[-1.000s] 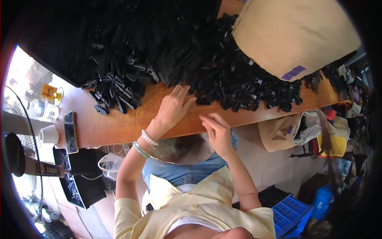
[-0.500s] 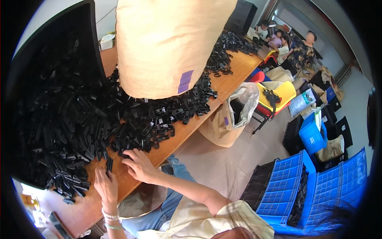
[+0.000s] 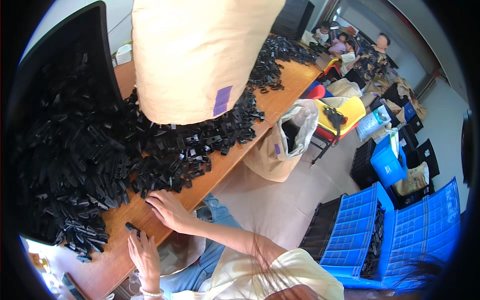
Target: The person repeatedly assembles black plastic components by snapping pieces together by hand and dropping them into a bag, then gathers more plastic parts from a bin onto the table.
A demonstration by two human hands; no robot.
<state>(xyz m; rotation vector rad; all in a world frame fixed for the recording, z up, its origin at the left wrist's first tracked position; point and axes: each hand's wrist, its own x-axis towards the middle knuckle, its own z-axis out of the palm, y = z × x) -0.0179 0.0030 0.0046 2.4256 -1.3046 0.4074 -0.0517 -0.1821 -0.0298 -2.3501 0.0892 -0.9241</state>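
My left hand [image 3: 144, 257] is close to the front edge of the wooden table [image 3: 117, 250], closed on a long black plastic piece [image 3: 132, 228] that pokes out past the fingertips. To its right and a little farther off, my right hand [image 3: 171, 211] rests at the near border of a heap of small black plastic pieces [image 3: 195, 152]. Its fingers are drawn together, with a small dark piece partly hidden under the tips. Left of that heap lies a big pile of long black plastic pieces [image 3: 70, 160].
A large beige sack [image 3: 200, 60] stands over the small pieces. Beside it is a black bin-like panel [image 3: 70, 65]. On the floor are an open sack [image 3: 270, 157], a yellow chair [image 3: 347, 112] and blue crates [image 3: 345, 240]. Several people sit at the far end.
My left hand has moved toward me and away from the pile with the long piece. My right hand has shifted slightly. The whole view has swung a little.
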